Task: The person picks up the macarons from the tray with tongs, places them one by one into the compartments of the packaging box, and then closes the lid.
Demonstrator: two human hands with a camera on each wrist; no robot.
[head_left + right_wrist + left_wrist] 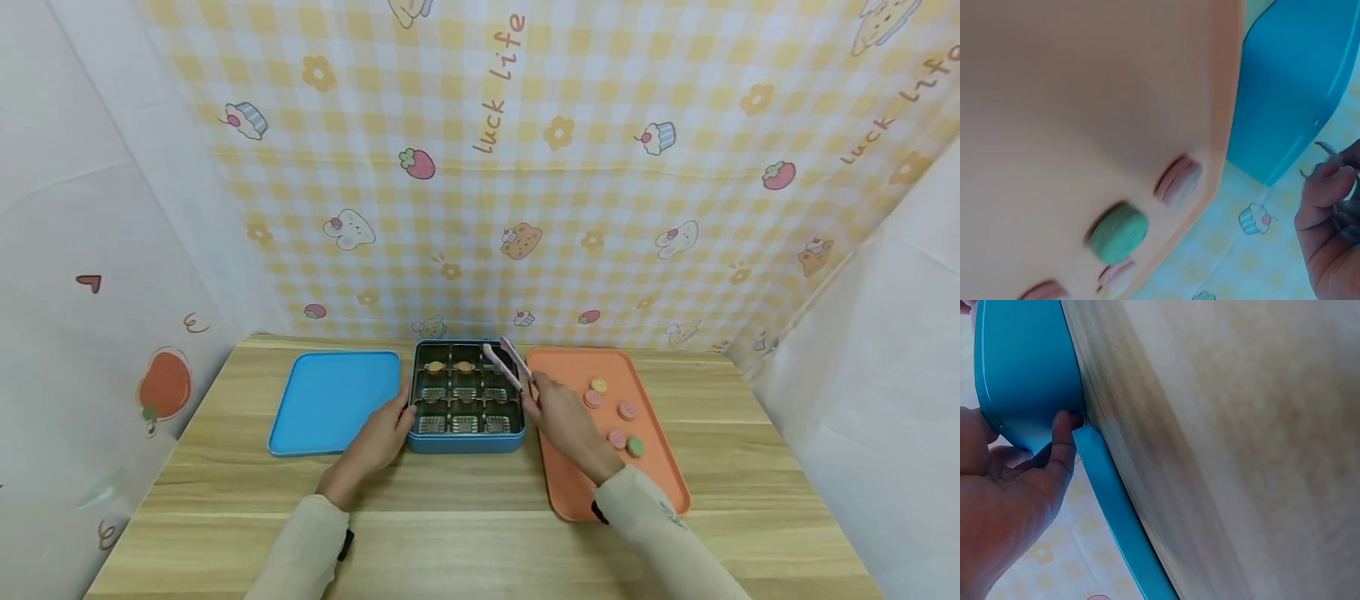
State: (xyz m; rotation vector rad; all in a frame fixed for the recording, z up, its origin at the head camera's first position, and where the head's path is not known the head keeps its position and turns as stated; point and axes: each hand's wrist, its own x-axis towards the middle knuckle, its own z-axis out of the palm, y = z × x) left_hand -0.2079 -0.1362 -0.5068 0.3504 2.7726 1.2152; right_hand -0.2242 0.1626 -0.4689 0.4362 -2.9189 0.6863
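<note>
A blue tin box (465, 444) with a dark divided insert stands at the middle of the table. Yellowish-orange macarons sit in its back-left and back-middle compartments. My left hand (384, 429) grips the box's left side, thumb at the rim, other fingers along the outer wall (1029, 369). My right hand (562, 417) holds pale pink tongs (504, 368) above the back-right compartment; I cannot tell whether anything is between their tips. The right wrist view shows this hand (1329, 219) beside the box wall (1291, 94), with most of the tongs out of frame.
Left of the box lies a blue lid (337, 400). On the right is an orange tray (573, 492) holding several macarons, among them a yellow macaron (597, 385) and a green macaron (635, 446). A checked cloth (465, 200) hangs behind the wooden table (450, 533).
</note>
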